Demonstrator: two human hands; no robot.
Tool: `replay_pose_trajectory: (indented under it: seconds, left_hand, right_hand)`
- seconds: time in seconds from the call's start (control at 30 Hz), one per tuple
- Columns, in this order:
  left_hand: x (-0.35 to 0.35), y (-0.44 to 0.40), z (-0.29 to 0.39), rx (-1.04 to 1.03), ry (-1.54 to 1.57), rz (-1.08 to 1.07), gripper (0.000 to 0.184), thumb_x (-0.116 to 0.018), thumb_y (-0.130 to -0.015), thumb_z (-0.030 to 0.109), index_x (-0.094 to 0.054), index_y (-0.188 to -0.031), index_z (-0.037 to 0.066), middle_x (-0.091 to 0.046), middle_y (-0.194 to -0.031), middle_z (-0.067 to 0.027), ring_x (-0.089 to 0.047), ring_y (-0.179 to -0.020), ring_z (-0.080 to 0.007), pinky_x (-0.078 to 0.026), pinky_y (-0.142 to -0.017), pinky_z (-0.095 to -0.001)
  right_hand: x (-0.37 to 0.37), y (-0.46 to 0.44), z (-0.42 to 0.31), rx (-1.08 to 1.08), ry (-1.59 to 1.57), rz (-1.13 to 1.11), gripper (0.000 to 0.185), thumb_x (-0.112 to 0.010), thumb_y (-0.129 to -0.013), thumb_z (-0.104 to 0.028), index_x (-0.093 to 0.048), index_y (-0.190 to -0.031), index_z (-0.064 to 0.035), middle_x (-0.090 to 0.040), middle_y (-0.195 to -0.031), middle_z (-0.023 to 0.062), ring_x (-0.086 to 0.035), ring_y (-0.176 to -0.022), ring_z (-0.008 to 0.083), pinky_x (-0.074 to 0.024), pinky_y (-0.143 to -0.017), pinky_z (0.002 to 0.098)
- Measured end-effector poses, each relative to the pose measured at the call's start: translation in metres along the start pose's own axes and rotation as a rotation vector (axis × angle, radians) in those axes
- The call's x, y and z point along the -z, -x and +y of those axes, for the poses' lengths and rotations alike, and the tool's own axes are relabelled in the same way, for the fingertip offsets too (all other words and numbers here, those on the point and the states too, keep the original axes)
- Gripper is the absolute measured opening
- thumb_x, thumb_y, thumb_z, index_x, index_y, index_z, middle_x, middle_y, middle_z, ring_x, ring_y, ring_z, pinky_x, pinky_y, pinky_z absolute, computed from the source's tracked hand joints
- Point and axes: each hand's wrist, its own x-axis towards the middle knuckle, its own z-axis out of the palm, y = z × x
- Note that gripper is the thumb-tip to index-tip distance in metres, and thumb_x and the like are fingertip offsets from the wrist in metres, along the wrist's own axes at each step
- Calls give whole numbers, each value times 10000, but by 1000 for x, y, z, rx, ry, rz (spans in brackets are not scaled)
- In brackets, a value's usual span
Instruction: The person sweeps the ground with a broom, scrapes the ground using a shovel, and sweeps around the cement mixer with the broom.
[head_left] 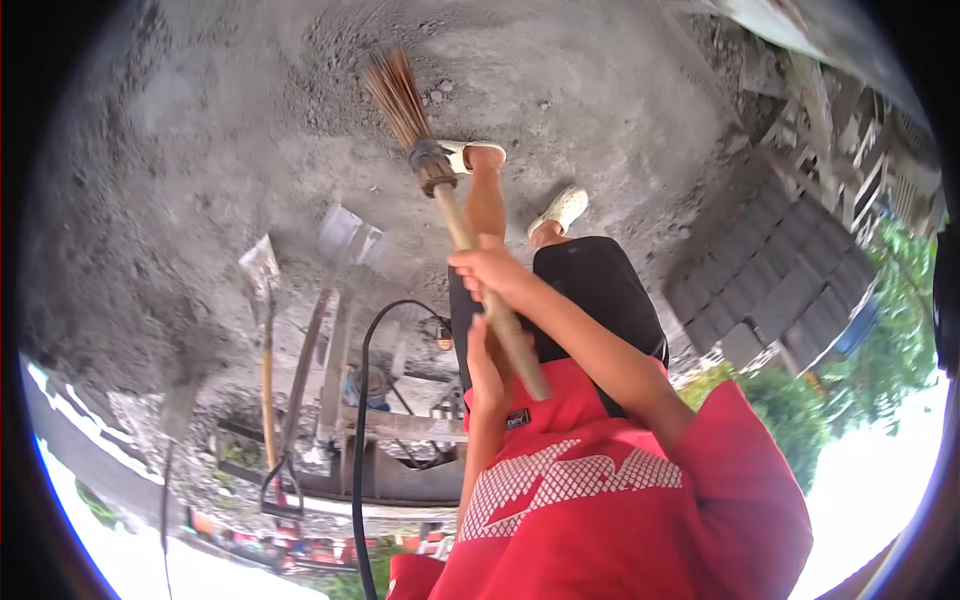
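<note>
A stick broom (512, 345) slants across the middle of the view, its brown bristles fanned over the dusty grey ground at the top. My right hand (488, 268) is wrapped round the middle of its wooden handle. Lower down, near the handle's end, my left hand (487, 372) closes on it from the left side, its fingers partly hidden. The binding of the bristles is beside one of my pale shoes (456, 156). My other pale shoe (563, 208) is to the right of it.
Shovels (262, 262) with long handles lean at the left, near a metal and wooden frame (405, 428). A black cable (360, 440) curves past my left side. Stacked grey tiles (775, 265) and wooden pieces (815, 110) are at the right. Rubble lies on the ground.
</note>
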Motion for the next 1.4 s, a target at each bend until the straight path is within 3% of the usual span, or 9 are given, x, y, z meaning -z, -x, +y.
replay_pose_trajectory:
  seconds: [0.1,0.2,0.47,0.5,0.57,0.7,0.9,1.1,1.4]
  left_hand:
    - [15,-78,-31,-8,-80,-34,567,-345,-862,523,-441,-1148,42,-546,-941,-41,-539,-901,-158,-422,-788,-341]
    - [-74,-106,-75,140,-271,-205,347,-480,-827,426,-493,-852,80,-504,-706,-26,-513,-575,-115,-405,-465,-254]
    - [-67,-204,-287,836,-596,-382,261,-607,-748,166,-412,-577,128,-398,-504,25,-368,-409,-93,-331,-410,-243]
    - [-58,-219,-286,906,-599,-379,265,-593,-756,183,-412,-568,134,-403,-503,30,-372,-407,-90,-331,-406,-240]
    - [-4,-260,-207,621,-923,-340,264,-548,-788,233,-419,-574,146,-405,-505,39,-374,-404,-83,-333,-397,-240]
    - [12,-190,-66,117,-1326,-89,259,-504,-822,268,-441,-601,147,-408,-516,27,-381,-413,-88,-342,-407,-237]
    - [89,-206,-61,-264,-807,-11,197,-502,-797,178,-384,-642,150,-340,-538,60,-392,-450,-48,-335,-423,-186]
    - [-3,-167,-285,-7,-1122,40,132,-551,-740,161,-443,-666,139,-377,-569,56,-385,-450,-54,-347,-416,-202]
    - [-23,-261,-538,665,-1378,-477,150,-564,-782,169,-477,-681,100,-438,-518,25,-413,-400,-95,-368,-397,-231]
  right_hand:
    - [58,57,24,79,-152,54,139,-578,-769,-112,-454,-743,-53,-428,-538,-11,-428,-394,75,-338,-339,234]
    - [120,118,75,130,-153,202,160,-533,-799,-85,-420,-907,-48,-425,-595,-1,-403,-387,76,-340,-337,227]
    - [208,145,155,127,-254,812,597,-450,-767,-21,-173,-1293,-69,-486,-713,52,-480,-442,129,-414,-373,271]
    - [216,105,187,469,-273,861,613,-449,-766,-16,-170,-1309,-63,-527,-794,77,-502,-460,150,-441,-413,272]
    - [212,47,187,135,-226,241,598,-452,-760,-36,-202,-1303,-27,-575,-789,113,-575,-639,166,-467,-529,267]
    - [91,3,181,560,130,334,703,-498,-740,-113,-88,-1260,123,-579,-781,164,-587,-582,217,-479,-525,302]
    - [175,87,194,443,-193,-221,704,-573,-713,-102,-234,-1322,-2,-559,-738,104,-539,-471,138,-456,-399,259]
    - [267,198,306,415,-782,-166,753,-535,-782,-84,-94,-1391,-136,-495,-630,43,-470,-417,109,-394,-360,234]
    - [382,181,353,356,-807,673,834,-461,-736,-10,41,-1384,-165,-522,-677,115,-491,-421,170,-418,-355,286]
